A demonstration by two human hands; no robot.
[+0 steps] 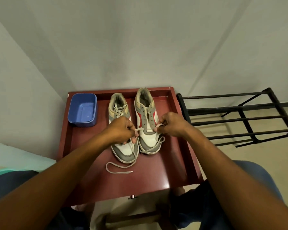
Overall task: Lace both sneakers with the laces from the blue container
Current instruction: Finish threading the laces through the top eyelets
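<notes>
Two grey-and-white sneakers stand side by side on a red table (176, 163), toes toward me. The left sneaker (123, 151) has a lace tied near its tongue. The right sneaker (146, 117), with red side panels, has bare upper eyelets. A grey lace (118, 166) runs through its lowest eyelets. My left hand (123, 128) pinches one side of this lace and my right hand (170, 123) pinches the other side. One free end trails in a loop on the table in front of the shoes. The blue container (82, 110) sits at the table's back left with nothing visible inside.
A black metal shoe rack (239, 117) stands on the floor right of the table. The table has raised edges at the back and sides and a wall right behind it. My knees are under the front edge.
</notes>
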